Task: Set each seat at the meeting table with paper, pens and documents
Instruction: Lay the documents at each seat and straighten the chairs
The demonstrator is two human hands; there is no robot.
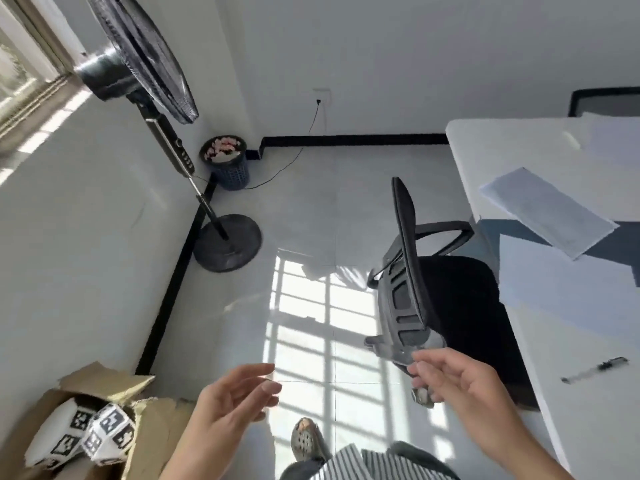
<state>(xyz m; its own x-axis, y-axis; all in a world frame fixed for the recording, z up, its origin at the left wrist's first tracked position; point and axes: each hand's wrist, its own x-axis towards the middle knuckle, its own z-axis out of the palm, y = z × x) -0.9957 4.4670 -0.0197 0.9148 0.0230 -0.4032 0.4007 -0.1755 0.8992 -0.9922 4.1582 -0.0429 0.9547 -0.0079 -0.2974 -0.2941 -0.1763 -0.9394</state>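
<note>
Room: pale tiled floor (311, 209) with a barred patch of sunlight just on the window side of the chair (450, 296); white walls, black skirting.

Table (502, 150): white, smooth, rounded corner, on the far side of the chair from the sunlight; the chair's seat is tucked partly under its edge.

Documents (547, 211): a thin stack of printed sheets, rectangular, above the table beyond the chair's armrest and crossing a dark blue strip; blurred, so whether it lies flat cannot be told.

Paper (568, 282): plain white sheets on the table, level with the chair's seat.

Pen (594, 370): slim, pale barrel with dark clip, lying on the table nearer the person than the chair's seat.

Left hand (228, 400): raised over the floor, well apart from the chair, palm turned inward, fingers loosely extended, holding nothing.

Right hand (464, 386): raised just in front of the lower end of the chair's back, fingers relaxed and slightly bent, holding nothing.

Chair: black mesh back, grey plastic frame, curved armrests.

Fan (145, 64): black pedestal type, round base, in the corner well beyond the chair.

Bin (227, 161): dark perforated plastic, beside the fan's pole.

Cardboard box (156, 434): torn flaps, holding white cubes (86, 431) with black square markings, far from the chair.
</note>
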